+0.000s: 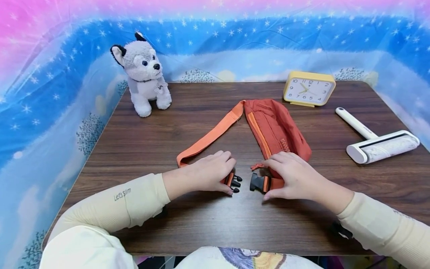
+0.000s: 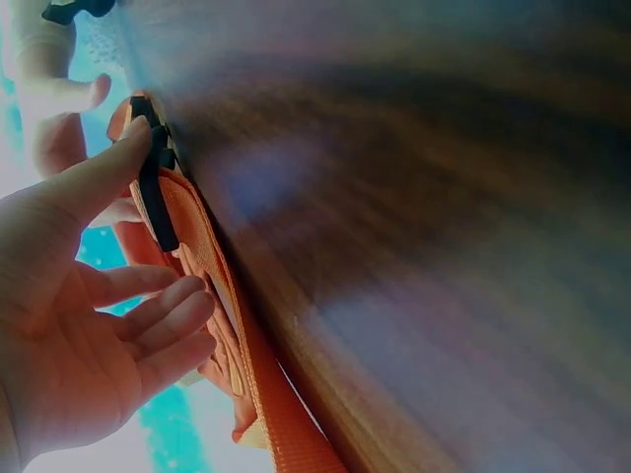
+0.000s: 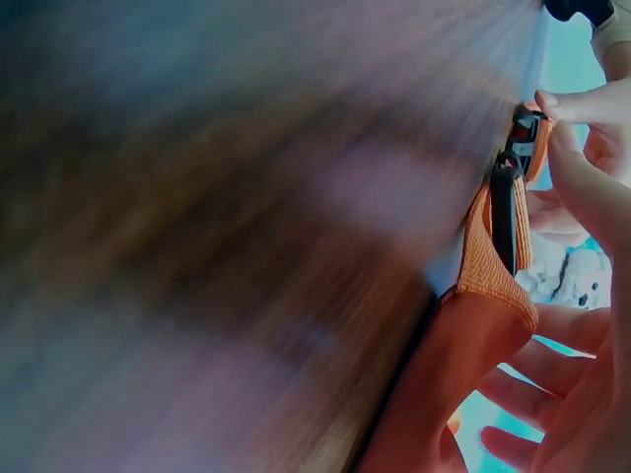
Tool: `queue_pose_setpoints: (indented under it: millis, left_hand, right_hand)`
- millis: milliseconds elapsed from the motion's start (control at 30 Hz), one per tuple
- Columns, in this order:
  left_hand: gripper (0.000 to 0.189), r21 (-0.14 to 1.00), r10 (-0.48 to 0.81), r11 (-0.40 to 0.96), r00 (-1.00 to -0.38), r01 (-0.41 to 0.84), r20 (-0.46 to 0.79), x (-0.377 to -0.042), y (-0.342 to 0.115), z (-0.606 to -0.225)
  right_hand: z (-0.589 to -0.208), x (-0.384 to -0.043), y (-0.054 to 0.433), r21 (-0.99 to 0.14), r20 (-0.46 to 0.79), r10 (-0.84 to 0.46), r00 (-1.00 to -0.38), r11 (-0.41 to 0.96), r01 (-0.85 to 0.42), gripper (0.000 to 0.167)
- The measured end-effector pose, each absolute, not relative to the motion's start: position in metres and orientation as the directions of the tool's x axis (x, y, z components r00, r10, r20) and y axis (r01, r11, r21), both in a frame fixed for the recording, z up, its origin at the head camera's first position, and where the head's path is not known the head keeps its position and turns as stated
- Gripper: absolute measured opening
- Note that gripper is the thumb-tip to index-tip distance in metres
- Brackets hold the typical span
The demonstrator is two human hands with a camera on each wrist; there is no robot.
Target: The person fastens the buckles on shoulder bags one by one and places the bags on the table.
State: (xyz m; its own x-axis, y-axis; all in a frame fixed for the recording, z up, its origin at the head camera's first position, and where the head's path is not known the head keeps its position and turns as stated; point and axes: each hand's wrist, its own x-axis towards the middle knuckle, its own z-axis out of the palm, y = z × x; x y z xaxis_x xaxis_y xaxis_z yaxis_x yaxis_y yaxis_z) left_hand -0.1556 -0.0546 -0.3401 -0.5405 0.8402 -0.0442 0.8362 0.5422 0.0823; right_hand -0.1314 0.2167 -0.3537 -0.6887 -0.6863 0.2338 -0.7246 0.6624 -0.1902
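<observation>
A rust-red waist bag [image 1: 279, 127] lies on the table, its orange strap [image 1: 211, 136] looping to the left. The black pronged buckle half [image 1: 236, 184] sits between the thumb and fingers of my left hand [image 1: 209, 172]. In the left wrist view, the left thumb [image 2: 118, 163] lies at the buckle, while the other fingers are loosely spread. Facing it, a short gap away, is the socket buckle half [image 1: 258, 182]. My right hand [image 1: 295, 175] is around that end, thumb and fingers spread on either side. Firm contact there is unclear.
A plush husky [image 1: 144, 74] sits at the back left of the wooden table [image 1: 141, 224]. A yellow alarm clock [image 1: 309, 89] stands at the back right. To the right lies a white lint roller [image 1: 383, 147]. A snowflake-patterned cloth [image 1: 208, 37] hangs behind.
</observation>
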Motion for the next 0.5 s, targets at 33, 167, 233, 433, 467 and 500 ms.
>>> queue_pose_setpoints:
  millis: [33,167,233,433,467,500]
  left_hand:
    - [0.055,0.087,0.839,0.543,-0.541,0.835,-0.054,-0.1559,-0.0544,-0.3401]
    - [0.055,0.107,0.834,0.551,-0.545,0.827,-0.086,-0.1564,-0.0536,-0.3409]
    - [0.056,0.115,0.833,0.553,-0.545,0.825,-0.094,-0.1562,-0.0534,-0.3414]
    - [0.055,0.114,0.826,0.563,-0.553,0.818,-0.109,-0.1556,-0.0532,-0.3424]
    - [0.054,0.112,0.824,0.566,-0.555,0.817,-0.115,-0.1556,-0.0531,-0.3422]
    - [0.054,0.110,0.822,0.568,-0.556,0.816,-0.121,-0.1555,-0.0531,-0.3419]
  right_hand:
    - [-0.3538,-0.1311,0.2161,-0.198,0.229,-0.690,-0.687,0.658,-0.727,0.079]
    - [-0.3548,-0.1302,0.2142,-0.225,0.208,-0.708,-0.675,0.637,-0.737,0.074]
    - [-0.3554,-0.1296,0.2136,-0.234,0.197,-0.716,-0.669,0.628,-0.742,0.072]
    - [-0.3558,-0.1286,0.2119,-0.212,0.185,-0.733,-0.654,0.620,-0.755,0.066]
    - [-0.3561,-0.1286,0.2116,-0.203,0.187,-0.736,-0.650,0.619,-0.759,0.065]
    - [-0.3563,-0.1285,0.2114,-0.194,0.190,-0.739,-0.646,0.617,-0.763,0.064]
